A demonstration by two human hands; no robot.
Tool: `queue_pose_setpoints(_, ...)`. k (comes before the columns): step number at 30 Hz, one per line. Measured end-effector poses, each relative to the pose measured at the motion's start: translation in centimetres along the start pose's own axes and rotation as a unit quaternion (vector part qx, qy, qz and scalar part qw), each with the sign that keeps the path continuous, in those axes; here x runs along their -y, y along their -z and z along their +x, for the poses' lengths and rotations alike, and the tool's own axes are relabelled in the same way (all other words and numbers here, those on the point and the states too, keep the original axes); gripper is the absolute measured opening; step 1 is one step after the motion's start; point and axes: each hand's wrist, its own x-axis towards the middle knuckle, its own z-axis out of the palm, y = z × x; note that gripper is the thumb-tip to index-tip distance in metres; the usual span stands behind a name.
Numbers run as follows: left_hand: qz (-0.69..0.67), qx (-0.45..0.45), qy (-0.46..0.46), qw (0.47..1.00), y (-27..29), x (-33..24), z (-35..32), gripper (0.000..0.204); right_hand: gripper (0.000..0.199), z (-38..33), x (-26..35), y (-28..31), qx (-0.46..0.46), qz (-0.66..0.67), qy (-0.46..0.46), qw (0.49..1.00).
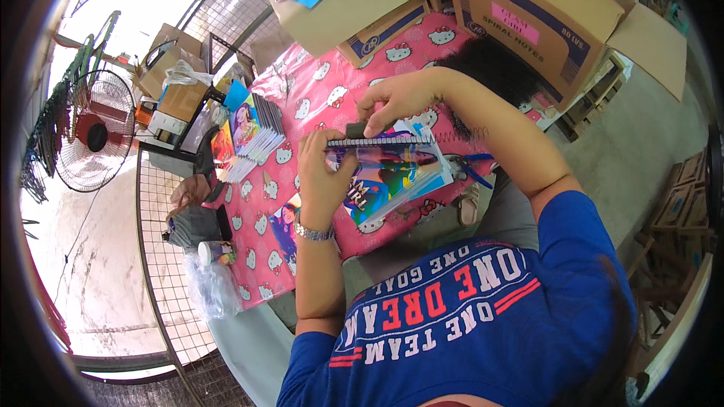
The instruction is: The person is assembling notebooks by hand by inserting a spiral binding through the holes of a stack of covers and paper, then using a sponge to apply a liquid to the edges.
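Note:
A notebook (392,181) with a colourful cover lies in front of me at the table's near side, a black spiral coil (460,135) running along its far edge. The coil's loose end sticks out past the pages on the right. My left hand (324,177) grips the notebook's left end, thumb on the cover and fingers at the bound edge. Above that edge, my right hand (396,104) has its fingers bent against a small dark block (357,130), which sits on the coil. Blue-handled pliers (477,172) rest just right of the notebook, partly hidden by it.
Stacked notebooks (253,136) stand at the left on the pink patterned tablecloth (302,109). A pile of black coils (494,68) lies before a large cardboard box (528,22). Another colourful cover (285,230) is beside my left forearm. A fan (94,136) stands far left.

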Motion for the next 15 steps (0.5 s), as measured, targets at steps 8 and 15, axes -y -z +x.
queue_pose_setpoints(8, -0.025, 0.022, 0.06, 0.998, 1.5, 2.1, -0.5, 0.029, 0.056, 1.8, 0.7, -0.5, -0.011, 0.167, 0.054, 0.984)
queue_pose_setpoints(15, -0.125, 0.039, 0.075, 0.989, 1.3, 3.4, -0.5, 0.027, 0.059, 2.4, 0.4, -0.1, -0.001, 0.252, 0.09, 0.964)
